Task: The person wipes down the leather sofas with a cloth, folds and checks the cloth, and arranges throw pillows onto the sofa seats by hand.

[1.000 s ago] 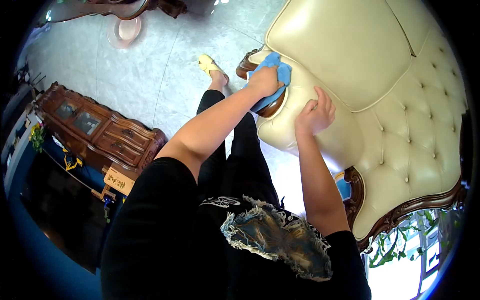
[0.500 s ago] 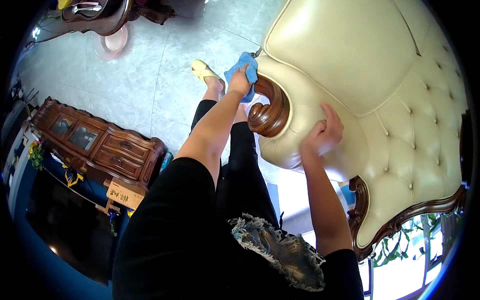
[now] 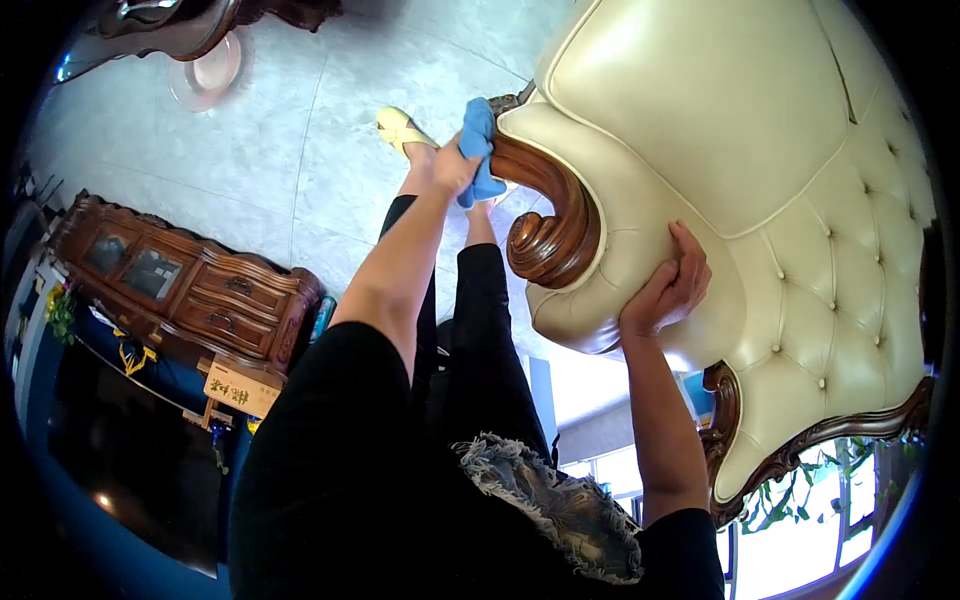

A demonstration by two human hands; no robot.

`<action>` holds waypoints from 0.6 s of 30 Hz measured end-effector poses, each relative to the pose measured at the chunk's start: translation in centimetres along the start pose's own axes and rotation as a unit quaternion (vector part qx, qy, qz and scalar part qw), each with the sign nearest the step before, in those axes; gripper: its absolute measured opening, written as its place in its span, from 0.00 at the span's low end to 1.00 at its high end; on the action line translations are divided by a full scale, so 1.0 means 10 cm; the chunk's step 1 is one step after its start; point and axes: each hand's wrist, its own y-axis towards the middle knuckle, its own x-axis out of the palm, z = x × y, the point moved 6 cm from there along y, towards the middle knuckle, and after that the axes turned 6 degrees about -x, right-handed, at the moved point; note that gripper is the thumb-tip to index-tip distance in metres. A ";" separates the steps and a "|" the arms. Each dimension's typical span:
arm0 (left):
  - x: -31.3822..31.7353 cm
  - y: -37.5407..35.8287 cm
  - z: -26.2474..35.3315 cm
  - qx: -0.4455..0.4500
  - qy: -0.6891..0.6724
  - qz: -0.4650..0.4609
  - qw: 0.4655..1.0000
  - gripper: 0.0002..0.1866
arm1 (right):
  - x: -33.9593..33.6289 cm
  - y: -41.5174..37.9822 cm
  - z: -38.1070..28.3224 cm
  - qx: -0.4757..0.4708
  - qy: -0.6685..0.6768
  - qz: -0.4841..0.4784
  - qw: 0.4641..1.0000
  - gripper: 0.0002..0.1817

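Observation:
My left hand [image 3: 457, 167] grips a bunched blue cloth [image 3: 479, 150]. The cloth lies against the far end of the carved wooden trim [image 3: 545, 170] on the front of the sofa's armrest. Nearer to me, that trim curls into a polished brown scroll [image 3: 535, 245]. On top of the padded cream armrest [image 3: 630, 240] rests my right hand [image 3: 672, 285], empty, its fingers stretched out and slightly bent. The cream sofa [image 3: 700, 110] has a tufted backrest [image 3: 830, 290] with a dark carved wooden frame.
A brown wooden cabinet [image 3: 180, 290] stands on the left, near a dark screen [image 3: 140, 450]. Part of a dark carved table [image 3: 160, 40] shows at the upper left, with a pinkish round object [image 3: 205, 75] beside it. Yellow slippers [image 3: 400, 130] are on my feet on the grey tiled floor [image 3: 250, 130].
My left hand and the cloth have shifted slightly left, uncovering more of the wooden trim. My right hand, blurred and lifted before, has settled on the armrest. The view has shifted a little.

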 end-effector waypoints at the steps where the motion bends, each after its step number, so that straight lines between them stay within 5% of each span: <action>1: 0.00 -0.15 0.03 0.004 0.010 -0.014 1.000 0.34 | 0.00 -0.01 -0.01 0.003 -0.014 -0.001 1.000 0.21; 2: 0.27 -0.01 -0.37 0.052 -0.032 0.034 0.998 0.34 | 0.00 -0.02 0.01 0.005 -0.011 0.003 1.000 0.21; 6: 0.32 -0.76 0.34 0.221 0.009 0.049 0.974 0.40 | 0.00 -0.01 0.06 -0.032 0.007 0.018 0.999 0.22; 14: 0.45 -0.91 0.55 0.213 0.005 0.043 0.976 0.36 | -0.03 -0.07 0.10 0.007 -0.020 0.039 0.999 0.21; 18: 0.46 -0.82 0.42 0.215 0.059 0.036 0.974 0.46 | -0.01 -0.14 0.10 0.046 -0.003 0.067 0.997 0.18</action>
